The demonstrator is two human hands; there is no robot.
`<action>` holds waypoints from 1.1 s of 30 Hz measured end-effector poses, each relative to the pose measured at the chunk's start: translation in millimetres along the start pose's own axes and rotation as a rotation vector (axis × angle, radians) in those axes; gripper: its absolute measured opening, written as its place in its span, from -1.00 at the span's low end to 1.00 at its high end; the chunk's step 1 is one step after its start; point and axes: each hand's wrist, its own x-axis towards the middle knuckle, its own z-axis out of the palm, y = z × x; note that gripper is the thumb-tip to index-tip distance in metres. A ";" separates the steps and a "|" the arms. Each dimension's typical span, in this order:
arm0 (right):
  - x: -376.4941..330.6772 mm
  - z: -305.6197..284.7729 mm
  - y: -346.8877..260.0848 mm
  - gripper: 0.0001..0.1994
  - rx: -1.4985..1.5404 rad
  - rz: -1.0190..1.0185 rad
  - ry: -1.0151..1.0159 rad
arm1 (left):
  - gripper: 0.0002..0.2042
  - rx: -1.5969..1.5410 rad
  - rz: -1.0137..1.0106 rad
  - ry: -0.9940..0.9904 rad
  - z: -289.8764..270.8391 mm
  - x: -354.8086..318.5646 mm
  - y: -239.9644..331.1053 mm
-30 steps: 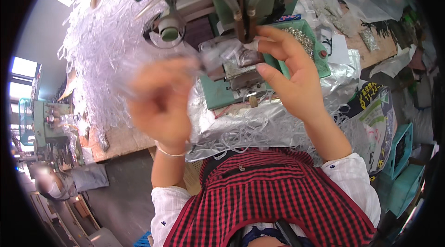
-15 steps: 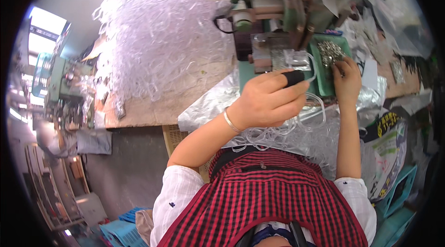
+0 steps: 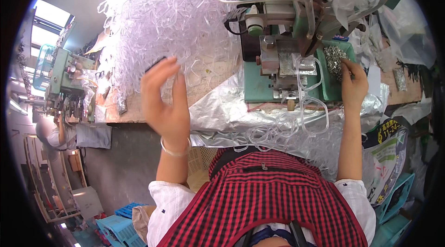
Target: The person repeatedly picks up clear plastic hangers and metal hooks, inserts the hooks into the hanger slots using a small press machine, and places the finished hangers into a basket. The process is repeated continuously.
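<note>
Left hand: your left hand point(image 3: 164, 103) is raised, fingers spread wide, a small dark piece point(image 3: 155, 64) at the fingertips.
Right hand: your right hand point(image 3: 353, 84) rests narrowed on the small metal parts point(image 3: 334, 59) in the green tray point(image 3: 330, 90).
Clear frames: the pile of clear plastic frames point(image 3: 171, 19) lies behind your left hand; one clear frame point(image 3: 311, 96) sits at the green press machine point(image 3: 278, 57).
In the way: silver foil sheet point(image 3: 222, 112) covers the bench edge.

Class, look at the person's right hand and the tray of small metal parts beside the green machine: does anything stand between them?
Nothing visible does. The right hand already reaches the green tray, fingertips at the small metal parts. The clear frames lie to its left.
</note>
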 end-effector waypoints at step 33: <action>15.7 10.2 -112.2 -0.44 0.740 0.114 -0.293 | -0.92 -0.662 -0.551 -0.051 72.5 -29.3 -28.7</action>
